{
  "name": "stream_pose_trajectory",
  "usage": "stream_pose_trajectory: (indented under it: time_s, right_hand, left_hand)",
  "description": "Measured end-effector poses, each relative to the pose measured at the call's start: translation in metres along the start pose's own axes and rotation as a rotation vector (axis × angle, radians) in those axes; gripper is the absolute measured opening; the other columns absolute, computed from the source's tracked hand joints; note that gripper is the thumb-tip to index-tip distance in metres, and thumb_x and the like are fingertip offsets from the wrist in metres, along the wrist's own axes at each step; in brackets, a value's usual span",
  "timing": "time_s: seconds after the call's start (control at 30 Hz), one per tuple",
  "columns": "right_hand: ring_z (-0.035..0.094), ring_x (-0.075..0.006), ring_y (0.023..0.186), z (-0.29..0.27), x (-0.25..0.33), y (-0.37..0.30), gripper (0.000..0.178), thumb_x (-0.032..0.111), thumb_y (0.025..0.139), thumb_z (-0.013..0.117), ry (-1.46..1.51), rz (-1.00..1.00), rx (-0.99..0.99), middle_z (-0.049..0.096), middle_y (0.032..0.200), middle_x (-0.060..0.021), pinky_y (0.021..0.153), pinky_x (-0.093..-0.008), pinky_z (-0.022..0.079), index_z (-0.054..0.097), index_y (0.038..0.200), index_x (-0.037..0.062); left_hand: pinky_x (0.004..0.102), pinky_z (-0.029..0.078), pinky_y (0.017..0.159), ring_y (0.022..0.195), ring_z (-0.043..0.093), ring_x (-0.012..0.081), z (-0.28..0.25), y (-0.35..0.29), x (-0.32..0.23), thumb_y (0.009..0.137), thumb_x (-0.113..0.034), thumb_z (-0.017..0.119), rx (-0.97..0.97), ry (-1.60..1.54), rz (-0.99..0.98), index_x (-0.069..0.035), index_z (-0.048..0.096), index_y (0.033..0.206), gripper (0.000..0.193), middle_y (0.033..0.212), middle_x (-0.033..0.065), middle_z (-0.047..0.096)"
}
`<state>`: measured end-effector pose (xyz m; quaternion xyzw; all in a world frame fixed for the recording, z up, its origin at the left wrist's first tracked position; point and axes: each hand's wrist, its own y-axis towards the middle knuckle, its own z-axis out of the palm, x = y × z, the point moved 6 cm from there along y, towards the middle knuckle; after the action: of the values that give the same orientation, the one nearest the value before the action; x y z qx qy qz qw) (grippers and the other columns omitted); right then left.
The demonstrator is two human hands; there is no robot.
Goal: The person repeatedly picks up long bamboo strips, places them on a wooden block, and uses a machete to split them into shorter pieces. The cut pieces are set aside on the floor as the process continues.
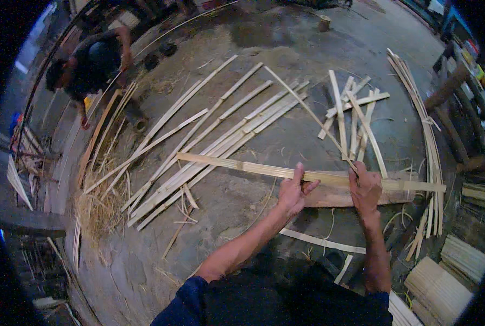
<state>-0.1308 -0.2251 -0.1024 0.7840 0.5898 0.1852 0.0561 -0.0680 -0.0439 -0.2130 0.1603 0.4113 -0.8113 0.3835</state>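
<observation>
A long, pale bamboo strip (pixel 248 167) crosses in front of me, from centre left to the right. Near its middle, my left hand (pixel 292 196) grips it with the thumb raised and the fingers curled at its edge. My right hand (pixel 366 189) is a closed fist over the same strip, farther right. Something thin and dark shows at the top of that fist; its kind is unclear. Beneath the strip lies a flat wooden board (pixel 335 199). A thin strip (pixel 307 110) slants from the far middle down to the right fist; whether it is held cannot be told.
Several long bamboo strips (pixel 215 144) lie on the floor at left, with shavings (pixel 98 206) beside them. Shorter pieces (pixel 362 117) are scattered ahead. A long bundle (pixel 424 125) and stacked slats (pixel 438 288) are at right. Another person (pixel 93 62) bends over strips at far left.
</observation>
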Motion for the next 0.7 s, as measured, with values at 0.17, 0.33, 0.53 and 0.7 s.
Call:
stream_pose_trajectory:
  time_s: [0.17,0.33,0.53,0.7]
  right_hand:
    - [0.061,-0.0315,0.062,0.014,-0.060,-0.014,0.024,0.027,0.088,0.060,0.095,0.008,-0.083,0.064,0.071,-0.0149,0.056,-0.0429,0.047,0.061,0.104,0.0091]
    - [0.064,-0.0335,0.069,-0.004,-0.149,-0.035,0.031,0.030,0.088,0.059,0.094,0.203,0.030,0.066,0.079,-0.0164,0.059,-0.0426,0.048,0.060,0.108,0.0063]
    - [0.062,-0.0298,0.074,-0.009,-0.202,-0.035,0.031,0.024,0.090,0.058,-0.058,0.123,0.023,0.065,0.090,-0.0156,0.065,-0.0403,0.047,0.059,0.116,0.0064]
    - [0.061,-0.0323,0.075,-0.047,-0.161,-0.006,0.036,0.015,0.085,0.062,-0.245,-0.107,-0.137,0.065,0.090,-0.0119,0.066,-0.0432,0.048,0.059,0.121,0.0129]
  left_hand:
    - [0.0449,0.049,0.089,0.103,0.054,0.0249,-0.100,0.008,-0.001,0.091,-0.053,0.047,0.089,0.219,0.418,-0.007,0.038,0.126,0.059,0.113,0.0123,0.050]
    - [0.0498,0.041,0.095,0.110,0.047,0.0250,-0.171,0.007,-0.105,0.090,-0.056,0.046,-0.358,-0.180,0.508,-0.018,0.019,0.144,0.071,0.134,0.0144,0.034]
    - [0.0353,0.053,0.074,0.084,0.061,0.0198,-0.172,0.052,-0.162,0.094,-0.014,0.049,-0.163,0.060,0.410,-0.006,0.043,0.122,0.031,0.098,0.0092,0.060]
    - [0.0327,0.057,0.070,0.079,0.061,0.0162,-0.155,0.045,-0.100,0.092,-0.010,0.052,-0.260,0.045,0.379,-0.001,0.049,0.116,0.026,0.093,0.0070,0.058]
